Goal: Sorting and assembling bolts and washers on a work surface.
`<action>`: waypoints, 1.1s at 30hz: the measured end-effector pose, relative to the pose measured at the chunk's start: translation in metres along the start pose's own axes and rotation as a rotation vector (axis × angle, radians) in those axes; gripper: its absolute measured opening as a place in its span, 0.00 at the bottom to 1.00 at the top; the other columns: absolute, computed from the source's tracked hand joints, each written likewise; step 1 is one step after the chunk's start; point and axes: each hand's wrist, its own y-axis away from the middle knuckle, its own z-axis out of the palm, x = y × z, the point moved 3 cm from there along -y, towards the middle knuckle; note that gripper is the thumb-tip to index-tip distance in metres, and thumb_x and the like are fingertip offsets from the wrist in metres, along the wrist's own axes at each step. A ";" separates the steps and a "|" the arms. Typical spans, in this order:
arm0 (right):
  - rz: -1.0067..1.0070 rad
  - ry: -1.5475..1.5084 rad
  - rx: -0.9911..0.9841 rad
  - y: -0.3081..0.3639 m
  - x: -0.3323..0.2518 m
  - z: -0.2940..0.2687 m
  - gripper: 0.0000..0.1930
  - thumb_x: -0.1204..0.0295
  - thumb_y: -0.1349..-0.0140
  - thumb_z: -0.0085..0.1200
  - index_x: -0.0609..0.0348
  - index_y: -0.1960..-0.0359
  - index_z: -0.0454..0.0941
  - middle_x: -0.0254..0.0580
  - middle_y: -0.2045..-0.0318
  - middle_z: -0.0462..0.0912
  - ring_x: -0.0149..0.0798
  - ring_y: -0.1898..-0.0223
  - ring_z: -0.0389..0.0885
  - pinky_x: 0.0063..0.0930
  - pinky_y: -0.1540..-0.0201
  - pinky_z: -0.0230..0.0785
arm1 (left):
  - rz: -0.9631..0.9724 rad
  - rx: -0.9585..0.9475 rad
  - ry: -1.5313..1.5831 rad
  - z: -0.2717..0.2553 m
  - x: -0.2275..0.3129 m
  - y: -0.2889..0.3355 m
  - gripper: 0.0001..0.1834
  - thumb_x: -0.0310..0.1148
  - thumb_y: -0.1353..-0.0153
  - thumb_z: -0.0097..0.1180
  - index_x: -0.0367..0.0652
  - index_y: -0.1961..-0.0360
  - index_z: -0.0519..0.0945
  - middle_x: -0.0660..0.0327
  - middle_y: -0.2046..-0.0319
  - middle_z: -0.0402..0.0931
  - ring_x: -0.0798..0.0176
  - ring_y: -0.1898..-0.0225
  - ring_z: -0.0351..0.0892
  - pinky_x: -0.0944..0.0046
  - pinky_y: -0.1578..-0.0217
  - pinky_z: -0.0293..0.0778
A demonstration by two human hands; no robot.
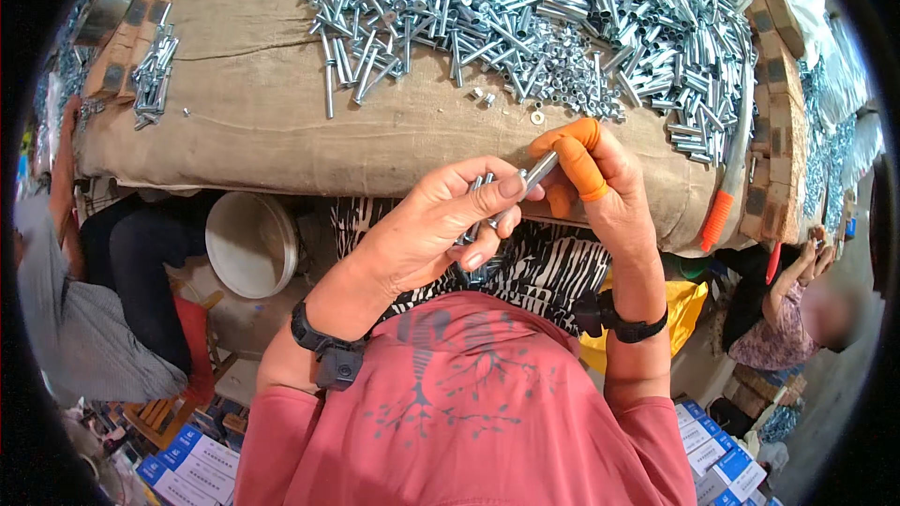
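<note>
My left hand [427,215] is closed round several silver bolts [475,184], whose ends stick out between the fingers. Orange finger covers [583,169] are on the thumb and a finger of my right hand [621,183]. Pinched in that hand is a shiny metal sleeve [543,168], tilted, its lower end meeting the left fingertips. Whether a bolt sits inside the sleeve I cannot tell. Both hands are above the near edge of the cloth-covered table [253,131]. Beyond them lie small nuts [562,66] and a pale washer [537,117].
Long bolts [375,9] are heaped at the back middle, metal sleeves [689,47] at the back right. A smaller bolt pile [156,75] lies left. Bricks [776,122] edge the table, near an orange-ended tool [718,220]. A white bucket [251,244] stands below; people sit at both sides.
</note>
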 end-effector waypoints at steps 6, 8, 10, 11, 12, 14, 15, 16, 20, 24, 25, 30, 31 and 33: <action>0.087 -0.067 -0.035 -0.003 -0.001 0.002 0.13 0.62 0.28 0.46 0.59 0.56 0.77 0.27 0.76 0.77 0.19 0.79 0.71 0.12 0.76 0.61 | -0.040 -0.008 -0.038 -0.006 -0.001 -0.007 0.15 0.38 0.32 0.54 0.35 0.55 0.75 0.64 0.73 0.70 0.78 0.84 0.63 0.80 0.85 0.61; 0.094 -0.138 -0.042 -0.005 0.000 0.006 0.14 0.62 0.28 0.46 0.59 0.55 0.77 0.27 0.74 0.78 0.19 0.78 0.72 0.12 0.76 0.62 | -0.029 0.022 -0.011 -0.009 0.000 -0.007 0.10 0.35 0.33 0.55 0.39 0.60 0.75 0.64 0.73 0.70 0.77 0.84 0.64 0.79 0.84 0.61; 0.076 -0.162 -0.025 -0.009 -0.001 0.010 0.12 0.64 0.29 0.47 0.59 0.55 0.77 0.27 0.73 0.78 0.19 0.76 0.72 0.13 0.76 0.62 | 0.039 0.039 -0.009 -0.011 0.002 -0.007 0.08 0.34 0.33 0.55 0.41 0.61 0.74 0.65 0.73 0.71 0.77 0.83 0.65 0.78 0.83 0.61; 0.056 -0.186 -0.009 -0.010 -0.002 0.012 0.11 0.65 0.29 0.49 0.59 0.55 0.77 0.28 0.71 0.79 0.19 0.75 0.72 0.13 0.75 0.63 | 0.109 0.056 -0.009 -0.011 0.004 -0.007 0.07 0.33 0.34 0.56 0.43 0.63 0.72 0.65 0.73 0.71 0.76 0.83 0.65 0.77 0.83 0.60; 0.059 -0.186 -0.010 -0.009 -0.003 0.014 0.11 0.65 0.29 0.49 0.59 0.55 0.77 0.28 0.71 0.79 0.19 0.75 0.72 0.13 0.75 0.63 | 0.109 0.057 -0.006 -0.012 0.004 -0.006 0.07 0.33 0.34 0.56 0.43 0.63 0.72 0.65 0.73 0.71 0.76 0.83 0.65 0.77 0.83 0.60; 0.127 -0.185 -0.052 -0.005 -0.002 0.020 0.09 0.69 0.32 0.52 0.59 0.54 0.77 0.29 0.68 0.79 0.19 0.74 0.73 0.13 0.74 0.64 | 0.139 0.035 -0.053 -0.011 0.006 -0.005 0.07 0.30 0.35 0.57 0.46 0.62 0.70 0.66 0.74 0.72 0.76 0.82 0.68 0.77 0.83 0.60; 0.128 -0.185 -0.051 -0.004 0.001 0.022 0.09 0.69 0.32 0.52 0.59 0.54 0.77 0.29 0.68 0.79 0.19 0.74 0.73 0.13 0.74 0.64 | 0.138 0.035 -0.052 -0.010 0.008 -0.004 0.07 0.30 0.35 0.57 0.46 0.62 0.70 0.66 0.74 0.72 0.76 0.82 0.68 0.77 0.83 0.60; 0.131 -0.189 -0.029 -0.004 0.006 0.022 0.09 0.70 0.32 0.54 0.59 0.53 0.77 0.29 0.68 0.80 0.19 0.74 0.72 0.13 0.74 0.64 | 0.114 0.070 -0.110 -0.010 0.011 -0.001 0.08 0.30 0.35 0.57 0.46 0.60 0.69 0.66 0.73 0.73 0.76 0.82 0.69 0.77 0.83 0.60; 0.137 -0.076 -0.037 -0.003 -0.005 0.024 0.10 0.71 0.33 0.54 0.58 0.52 0.77 0.29 0.68 0.80 0.19 0.75 0.71 0.13 0.73 0.64 | 0.109 0.073 -0.223 -0.005 0.018 0.001 0.11 0.32 0.33 0.55 0.45 0.54 0.68 0.59 0.70 0.78 0.76 0.82 0.70 0.77 0.83 0.62; -0.119 0.290 0.302 -0.018 -0.006 0.006 0.09 0.72 0.34 0.55 0.57 0.54 0.78 0.30 0.72 0.78 0.26 0.77 0.74 0.21 0.73 0.67 | 0.162 0.089 -0.164 -0.015 0.020 0.002 0.14 0.35 0.32 0.52 0.41 0.49 0.68 0.51 0.67 0.79 0.76 0.83 0.69 0.78 0.82 0.64; -0.120 0.291 0.301 -0.023 -0.002 0.003 0.09 0.72 0.34 0.55 0.57 0.54 0.78 0.30 0.72 0.78 0.26 0.77 0.74 0.21 0.73 0.67 | 0.164 0.089 -0.164 -0.014 0.019 0.002 0.14 0.35 0.32 0.52 0.41 0.49 0.68 0.51 0.67 0.79 0.76 0.83 0.69 0.78 0.82 0.64; -0.482 1.123 0.308 -0.025 -0.007 0.008 0.10 0.75 0.43 0.60 0.56 0.59 0.78 0.43 0.68 0.79 0.46 0.71 0.80 0.33 0.67 0.72 | 0.210 0.137 -0.127 -0.021 0.016 0.001 0.12 0.36 0.31 0.51 0.40 0.54 0.70 0.53 0.67 0.78 0.75 0.82 0.67 0.79 0.80 0.65; -0.485 1.022 0.314 -0.023 -0.007 0.006 0.10 0.75 0.42 0.60 0.57 0.59 0.77 0.41 0.67 0.80 0.42 0.69 0.82 0.29 0.66 0.73 | 0.234 0.138 -0.135 -0.020 0.017 0.002 0.11 0.36 0.31 0.51 0.41 0.55 0.71 0.53 0.67 0.78 0.76 0.82 0.67 0.78 0.80 0.65; -0.352 0.647 0.348 -0.012 -0.005 0.005 0.09 0.76 0.40 0.59 0.59 0.58 0.77 0.39 0.66 0.81 0.36 0.67 0.82 0.26 0.64 0.73 | 0.244 0.143 -0.150 -0.018 0.016 0.004 0.10 0.36 0.31 0.52 0.41 0.56 0.71 0.54 0.68 0.78 0.76 0.82 0.68 0.79 0.80 0.65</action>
